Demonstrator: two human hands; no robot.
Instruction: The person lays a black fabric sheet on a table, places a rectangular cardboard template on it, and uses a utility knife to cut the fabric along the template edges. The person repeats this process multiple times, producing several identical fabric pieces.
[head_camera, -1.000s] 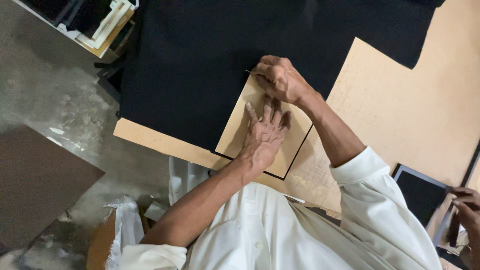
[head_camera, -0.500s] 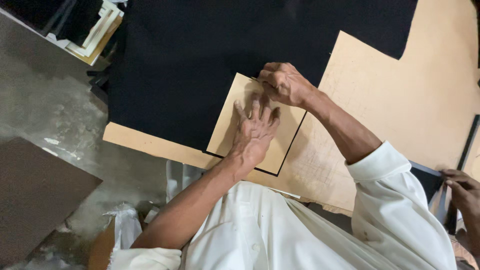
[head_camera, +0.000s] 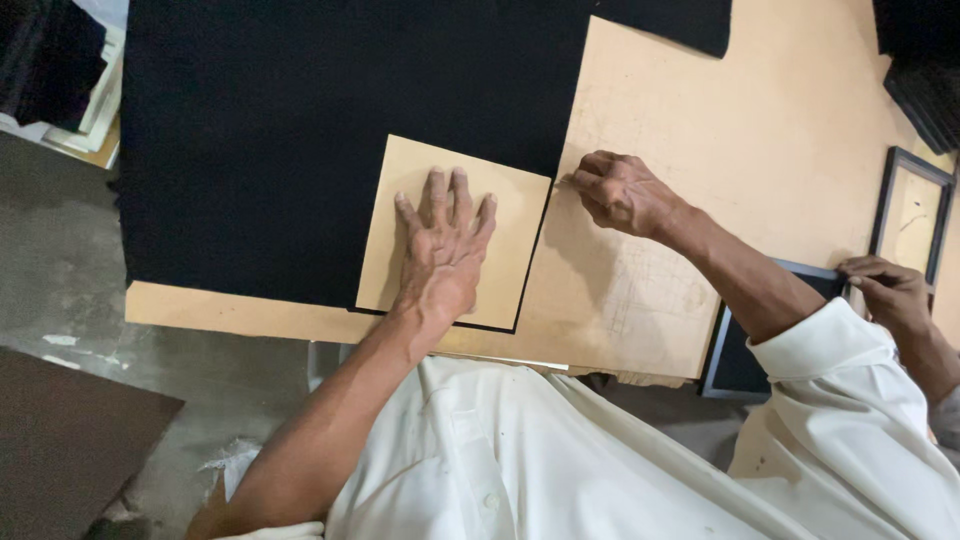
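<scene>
The left hand (head_camera: 440, 250) is lying flat with its fingers spread apart on a square tan board (head_camera: 455, 232), pressing it down; it is not gripping anything. This board is resting on a large sheet of black fabric (head_camera: 300, 130), near the fabric's lower right corner, and a thin black margin is showing along the board's right and bottom edges. The fabric is covering the left part of a wide tan surface (head_camera: 760, 140). The right hand (head_camera: 622, 192) is staying just beside the board's upper right corner, on the bare surface, with its fingers curled together around a small thin tool; the tool is too small to identify, only a light tip is showing at the fingertips. At the right edge, another person's hand (head_camera: 890, 292) is touching the corner of a black picture frame (head_camera: 750, 345) that is partly hidden under the white sleeve. A second dark frame (head_camera: 912, 215) is lying further up on the surface.
</scene>
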